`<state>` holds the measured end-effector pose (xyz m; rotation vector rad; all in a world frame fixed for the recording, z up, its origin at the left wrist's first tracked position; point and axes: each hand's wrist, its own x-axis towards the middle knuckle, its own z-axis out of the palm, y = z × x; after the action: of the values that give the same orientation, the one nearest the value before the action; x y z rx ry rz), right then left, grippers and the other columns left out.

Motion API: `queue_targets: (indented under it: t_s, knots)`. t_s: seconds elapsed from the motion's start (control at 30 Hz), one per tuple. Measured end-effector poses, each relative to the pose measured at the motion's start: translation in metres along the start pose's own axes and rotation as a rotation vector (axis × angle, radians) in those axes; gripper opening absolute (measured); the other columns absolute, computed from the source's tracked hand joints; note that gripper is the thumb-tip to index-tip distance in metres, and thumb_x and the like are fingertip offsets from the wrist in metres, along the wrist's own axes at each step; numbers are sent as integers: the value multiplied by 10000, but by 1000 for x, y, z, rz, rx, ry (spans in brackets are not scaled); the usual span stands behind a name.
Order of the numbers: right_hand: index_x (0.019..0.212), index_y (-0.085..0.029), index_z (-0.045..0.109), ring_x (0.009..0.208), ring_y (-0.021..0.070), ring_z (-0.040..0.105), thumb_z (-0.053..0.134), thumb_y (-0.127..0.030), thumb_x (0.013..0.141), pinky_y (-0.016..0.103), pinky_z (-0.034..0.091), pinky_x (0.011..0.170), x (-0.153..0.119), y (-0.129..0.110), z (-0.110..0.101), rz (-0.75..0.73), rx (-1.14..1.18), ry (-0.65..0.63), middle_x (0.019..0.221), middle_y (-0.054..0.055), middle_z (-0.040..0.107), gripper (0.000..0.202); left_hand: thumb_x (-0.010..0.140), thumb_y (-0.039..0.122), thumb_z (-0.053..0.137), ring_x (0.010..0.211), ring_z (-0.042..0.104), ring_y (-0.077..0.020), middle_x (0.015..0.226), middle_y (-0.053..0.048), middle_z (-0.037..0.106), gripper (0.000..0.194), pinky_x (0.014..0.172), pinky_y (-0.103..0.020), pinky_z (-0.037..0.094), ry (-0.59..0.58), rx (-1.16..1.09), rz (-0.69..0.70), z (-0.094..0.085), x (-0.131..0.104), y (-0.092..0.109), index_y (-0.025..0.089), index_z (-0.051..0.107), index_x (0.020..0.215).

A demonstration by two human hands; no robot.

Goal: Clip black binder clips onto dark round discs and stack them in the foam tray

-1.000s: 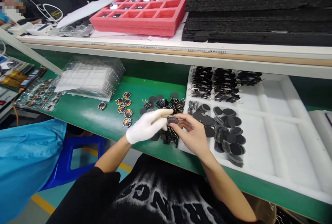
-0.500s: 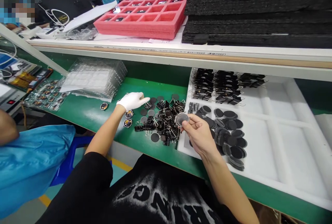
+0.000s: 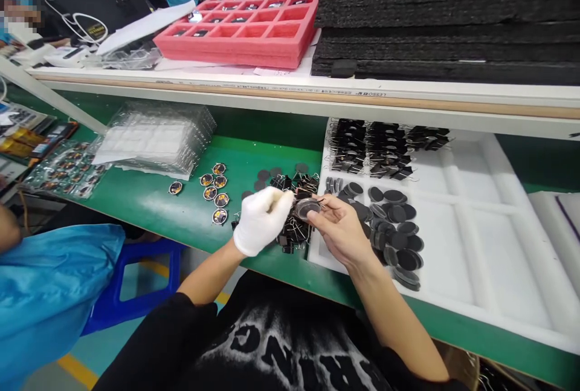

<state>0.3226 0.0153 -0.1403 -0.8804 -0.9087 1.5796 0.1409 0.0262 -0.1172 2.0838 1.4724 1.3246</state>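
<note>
My right hand (image 3: 339, 225) is bare and pinches a round grey disc with a clear rim (image 3: 308, 208) between thumb and fingers, held over the bench. Close to the disc's left edge is my left hand (image 3: 263, 222) in a white glove, its thumb and fingers closed together; what they pinch is hidden. Under both hands spreads a heap of black binder clips (image 3: 296, 231) with silver wire handles. Loose dark discs (image 3: 263, 174) lie behind the gloved hand. Several small round assemblies with orange and black insides (image 3: 221, 200) sit on the green bench to its left.
On the right stands a white foam tray (image 3: 462, 240) with grey discs (image 3: 399, 240) and rows of binder clips (image 3: 347, 143). Clear plastic trays (image 3: 158, 137) are stacked at left. A shelf edge (image 3: 290, 98) crosses above, bearing pink foam (image 3: 235, 49). A person in a blue sleeve (image 3: 58, 276) sits left.
My gloved left hand has moved right and toward me, from beside the small round assemblies to the disc. Several assemblies now show where it was. My right hand still holds the disc.
</note>
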Motion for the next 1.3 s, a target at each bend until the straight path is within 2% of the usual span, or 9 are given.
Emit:
queue_targets:
  t_s: [0.1,0.2,0.33,0.53,0.67,0.9,1.07,1.17,1.3]
  knots:
    - [822,-245,645,971,244,758,898,-409,725,452,573,994,-6,-4,-2,-27,-38,-30,949,48,785,317,1007,289,389,571,557,-130,634,-1,606,362,605,-293,445,-135,-65,51,-5,-2,-2,226,562,696]
    - [836,-249,649,882,245,767,902,-440,711,426,605,887,-12,-9,-7,-15,-86,-72,873,39,779,341,854,368,584,499,483,-126,552,21,541,290,522,-296,378,-348,5,50,-15,5,-9,229,486,619]
    - [849,-245,659,745,195,732,916,-415,695,358,609,753,-16,-12,-11,-12,-131,-106,825,25,765,344,731,416,725,454,355,-89,469,64,404,462,472,-277,287,-539,-9,109,-21,10,-6,221,351,540]
    - [833,-236,637,907,173,713,889,-352,754,332,609,839,-17,-17,-10,-5,17,-65,1040,38,765,289,819,352,647,462,268,-57,472,85,304,467,457,-241,226,-531,-101,111,-23,11,-1,201,303,542]
    - [817,-230,651,754,100,657,912,-334,734,235,588,761,-13,-17,-14,46,115,87,837,-27,713,293,874,337,607,484,312,-53,496,77,358,425,473,-213,253,-576,-170,3,-25,10,-4,187,360,562]
    - [833,-217,702,695,105,639,943,-322,686,220,533,690,-9,-12,-26,85,-60,-21,772,-11,720,301,900,389,597,487,365,-58,500,73,405,419,487,-207,280,-748,-179,-89,-20,7,-4,182,411,587]
    - [862,-226,713,723,114,649,904,-322,743,237,527,707,-12,-8,-29,70,-117,-24,804,-2,729,245,888,404,610,489,339,-62,488,75,367,438,496,-223,271,-757,-139,-79,-21,4,-6,182,417,565]
    - [903,-251,727,753,122,654,897,-315,747,249,537,734,-14,-6,-29,16,-83,4,830,-9,720,240,922,372,546,540,436,-83,561,44,510,349,555,-229,349,-805,-139,-9,-30,17,-16,173,575,637]
    - [877,-277,716,747,143,655,886,-411,729,295,570,745,-9,-8,-25,-44,116,126,834,-18,696,263,1011,446,399,663,572,-139,719,-4,660,428,662,-262,414,-609,169,-50,-26,56,-47,184,711,880]
